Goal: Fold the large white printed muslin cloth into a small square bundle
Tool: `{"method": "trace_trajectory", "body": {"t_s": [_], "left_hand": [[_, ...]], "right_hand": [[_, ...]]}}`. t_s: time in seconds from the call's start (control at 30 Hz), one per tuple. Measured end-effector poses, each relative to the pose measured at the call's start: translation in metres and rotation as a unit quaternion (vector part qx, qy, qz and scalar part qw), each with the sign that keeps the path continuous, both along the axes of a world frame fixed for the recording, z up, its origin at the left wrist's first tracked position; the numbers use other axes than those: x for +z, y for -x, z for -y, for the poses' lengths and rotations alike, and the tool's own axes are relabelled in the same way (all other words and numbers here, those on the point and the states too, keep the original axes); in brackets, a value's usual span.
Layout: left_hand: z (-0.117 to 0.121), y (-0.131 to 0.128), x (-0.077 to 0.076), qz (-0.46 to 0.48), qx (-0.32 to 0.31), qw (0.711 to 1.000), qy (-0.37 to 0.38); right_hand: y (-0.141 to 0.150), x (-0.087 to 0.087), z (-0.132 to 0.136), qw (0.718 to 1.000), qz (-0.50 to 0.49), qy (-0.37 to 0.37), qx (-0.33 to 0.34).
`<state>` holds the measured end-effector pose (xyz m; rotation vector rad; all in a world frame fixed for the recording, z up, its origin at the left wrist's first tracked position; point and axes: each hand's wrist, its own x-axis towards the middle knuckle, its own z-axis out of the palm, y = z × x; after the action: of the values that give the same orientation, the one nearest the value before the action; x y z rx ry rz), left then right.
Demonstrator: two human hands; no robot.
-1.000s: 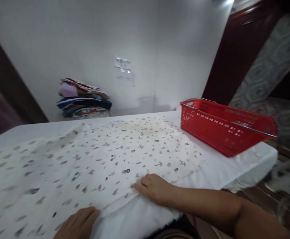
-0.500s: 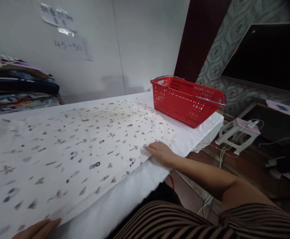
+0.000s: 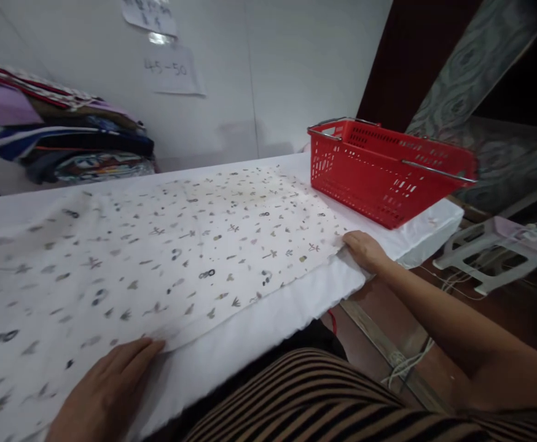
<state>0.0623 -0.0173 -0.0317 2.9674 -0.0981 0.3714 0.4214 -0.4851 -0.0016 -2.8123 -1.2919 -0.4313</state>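
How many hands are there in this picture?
2: the left hand is at the near edge of the printed cloth, and the right hand is at its right-hand corner, nearer the red basket. No others show.

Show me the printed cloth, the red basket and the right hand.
Printed cloth [image 3: 213, 250], head view: upper surface, near the middle.
Red basket [image 3: 358, 177], head view: near wall.
Right hand [image 3: 364, 250], head view: its back.

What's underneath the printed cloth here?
The printed cloth appears to lie on a white surface, which shows past its near edge and around the red basket. Whatever is directly beneath the cloth is covered and cannot be seen.
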Motion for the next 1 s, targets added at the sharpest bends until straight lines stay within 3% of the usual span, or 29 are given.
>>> {"method": "trace_trajectory", "body": {"t_s": [0.13,0.2,0.3,0.37,0.43,0.5,0.57,0.67,0.77,1.0], "left_hand": [[0.014,-0.006,0.02,0.044,0.013,0.996,-0.074],[0.014,-0.019,0.043,0.061,0.036,0.991,-0.115],[0.008,-0.041,0.095,0.091,0.128,0.975,-0.156],[0.006,-0.051,0.127,0.11,0.208,0.959,-0.16],[0.007,-0.054,0.143,0.127,0.23,0.954,-0.144],[0.011,-0.051,0.14,0.08,0.171,0.975,-0.116],[0.016,-0.046,0.129,0.033,0.118,0.989,-0.086],[0.024,-0.041,0.116,0.038,0.14,0.987,-0.075],[0.035,-0.04,0.107,0.025,0.12,0.99,-0.072],[0.062,-0.023,0.066,0.052,0.06,0.995,-0.054]], "right_hand": [[-0.012,-0.007,0.007,0.999,0.018,-0.005,0.042],[-0.032,0.007,-0.002,0.997,0.023,0.003,0.077],[-0.064,0.06,-0.031,0.994,0.053,-0.03,0.087],[-0.077,0.102,-0.05,0.985,0.128,-0.105,0.046],[-0.081,0.128,-0.059,0.974,0.168,-0.149,0.022],[-0.079,0.13,-0.055,0.983,0.143,-0.091,0.068],[-0.076,0.115,-0.041,0.986,0.117,-0.029,0.114],[-0.074,0.082,-0.019,0.984,0.151,-0.072,0.064],[-0.073,0.056,-0.004,0.991,0.1,-0.014,0.088],[-0.066,0.027,0.028,0.995,0.073,-0.006,0.071]]}}
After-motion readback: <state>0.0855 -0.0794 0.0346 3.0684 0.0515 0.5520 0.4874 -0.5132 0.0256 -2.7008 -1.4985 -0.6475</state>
